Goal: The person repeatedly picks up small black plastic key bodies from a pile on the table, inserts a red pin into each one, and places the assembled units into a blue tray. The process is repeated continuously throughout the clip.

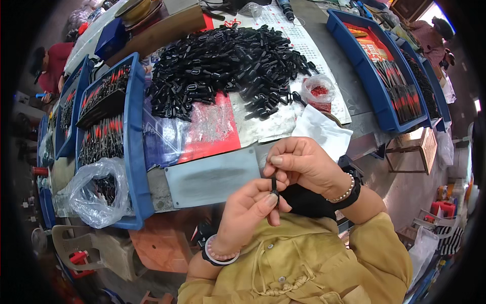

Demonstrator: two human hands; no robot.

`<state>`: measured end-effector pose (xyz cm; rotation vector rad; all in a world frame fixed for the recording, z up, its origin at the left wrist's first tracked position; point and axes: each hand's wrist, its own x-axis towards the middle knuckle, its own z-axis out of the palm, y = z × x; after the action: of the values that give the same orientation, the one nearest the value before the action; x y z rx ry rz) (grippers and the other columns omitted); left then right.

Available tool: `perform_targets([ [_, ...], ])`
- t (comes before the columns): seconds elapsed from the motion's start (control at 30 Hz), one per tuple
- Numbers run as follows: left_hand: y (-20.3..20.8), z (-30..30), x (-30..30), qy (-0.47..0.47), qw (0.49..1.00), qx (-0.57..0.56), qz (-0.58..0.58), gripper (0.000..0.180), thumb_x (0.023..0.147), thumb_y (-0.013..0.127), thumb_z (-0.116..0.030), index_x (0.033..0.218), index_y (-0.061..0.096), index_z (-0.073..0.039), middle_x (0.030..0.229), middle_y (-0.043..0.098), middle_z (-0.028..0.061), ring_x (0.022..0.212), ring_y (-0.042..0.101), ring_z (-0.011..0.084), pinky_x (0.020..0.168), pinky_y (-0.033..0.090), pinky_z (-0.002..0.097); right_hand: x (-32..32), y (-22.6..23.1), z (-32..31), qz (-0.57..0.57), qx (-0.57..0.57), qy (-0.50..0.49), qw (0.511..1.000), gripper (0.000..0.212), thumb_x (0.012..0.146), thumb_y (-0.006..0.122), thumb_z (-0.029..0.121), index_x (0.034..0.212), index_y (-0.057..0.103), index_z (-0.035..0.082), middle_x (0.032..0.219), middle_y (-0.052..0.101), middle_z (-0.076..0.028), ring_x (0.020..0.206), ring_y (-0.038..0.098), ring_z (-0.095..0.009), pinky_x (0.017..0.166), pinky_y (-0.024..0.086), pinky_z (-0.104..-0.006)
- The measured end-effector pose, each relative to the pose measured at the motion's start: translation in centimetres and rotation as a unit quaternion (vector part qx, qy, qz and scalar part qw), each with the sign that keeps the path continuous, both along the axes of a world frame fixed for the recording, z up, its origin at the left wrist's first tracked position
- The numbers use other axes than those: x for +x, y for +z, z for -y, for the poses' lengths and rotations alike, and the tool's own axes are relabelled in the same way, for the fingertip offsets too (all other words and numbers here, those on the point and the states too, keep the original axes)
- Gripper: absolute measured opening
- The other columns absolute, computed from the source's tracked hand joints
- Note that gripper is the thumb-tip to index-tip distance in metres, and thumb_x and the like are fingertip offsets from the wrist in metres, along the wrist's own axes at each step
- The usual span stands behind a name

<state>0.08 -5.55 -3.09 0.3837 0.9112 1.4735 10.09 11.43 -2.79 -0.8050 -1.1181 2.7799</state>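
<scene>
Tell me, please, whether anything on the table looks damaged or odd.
Two marks stand out: the pale plate bears a dark smudge across its middle, and the red sheet in front of the black pile looks whitish and scuffed.

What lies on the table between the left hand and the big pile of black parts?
From the left hand, the head view shows a pale, dark-smudged plate, then a worn red sheet reaching the black pile.

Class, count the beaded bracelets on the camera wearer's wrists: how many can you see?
2: a pink beaded bracelet on the left wrist and a pearl-like beaded bracelet on the right wrist. More could be hidden.
</scene>
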Motion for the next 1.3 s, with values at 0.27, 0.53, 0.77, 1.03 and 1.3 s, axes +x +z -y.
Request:
perform_targets([
  [0.27, 0.4, -0.2, 0.0, 0.017, 0.999, -0.041, 0.011, 0.027, 0.095, 0.051, -0.011, 0.116, 0.054, 0.005, 0.087, 0.064, 0.0103, 0.064, 0.059, 0.0106, 0.061, 0.048, 0.0215, 0.2, -0.1, 1.1, -0.031, -0.004, -0.003, 1.000, 0.012, 0.091, 0.060, 0.012, 0.097, 0.061, 0.002, 0.092, 0.065, -0.007, 0.069, 0.057, -0.008, 0.063, 0.048, -0.0206],
  [0.53, 0.4, -0.1, 0.1, 0.053, 0.998, -0.027, 0.009, 0.025, 0.095, 0.050, -0.011, 0.112, 0.056, 0.006, 0.085, 0.062, 0.0106, 0.064, 0.058, 0.0120, 0.059, 0.049, 0.0219, 0.3, 0.0, 1.7, -0.060, 0.009, -0.005, 0.998, 0.011, 0.091, 0.060, 0.010, 0.099, 0.061, 0.001, 0.088, 0.063, -0.004, 0.072, 0.056, -0.008, 0.064, 0.047, -0.0218],
  [0.77, 0.0, 0.5, 0.2, 0.068, 0.998, -0.013, 0.010, 0.024, 0.096, 0.048, -0.012, 0.111, 0.054, 0.007, 0.085, 0.062, 0.0117, 0.065, 0.058, 0.0127, 0.059, 0.049, 0.0222, 0.4, -0.2, 2.3, -0.054, 0.089, -0.018, 0.994, 0.013, 0.089, 0.062, 0.007, 0.100, 0.060, -0.001, 0.090, 0.062, -0.004, 0.079, 0.059, -0.010, 0.069, 0.050, -0.0235],
  [1.03, 0.5, 0.8, 1.5, 0.144, 0.988, -0.002, -0.052, 0.031, 0.094, 0.051, -0.005, 0.122, 0.043, 0.005, 0.084, 0.063, 0.0117, 0.064, 0.058, 0.0112, 0.059, 0.048, 0.0212, 0.4, -0.6, 3.0, -0.147, 0.268, -0.030, 0.952, 0.010, 0.088, 0.060, -0.002, 0.097, 0.059, -0.006, 0.096, 0.061, -0.009, 0.081, 0.059, -0.011, 0.068, 0.049, -0.0244],
  [1.3, 0.1, 1.3, 1.5, 0.130, 0.974, 0.021, -0.185, 0.035, 0.093, 0.053, -0.003, 0.125, 0.040, 0.004, 0.079, 0.063, 0.0094, 0.060, 0.057, 0.0076, 0.055, 0.047, 0.0193, 1.1, -0.8, 3.7, -0.165, 0.389, -0.072, 0.903, 0.011, 0.084, 0.061, -0.007, 0.095, 0.059, -0.004, 0.094, 0.062, -0.010, 0.081, 0.060, -0.011, 0.066, 0.050, -0.0241],
])
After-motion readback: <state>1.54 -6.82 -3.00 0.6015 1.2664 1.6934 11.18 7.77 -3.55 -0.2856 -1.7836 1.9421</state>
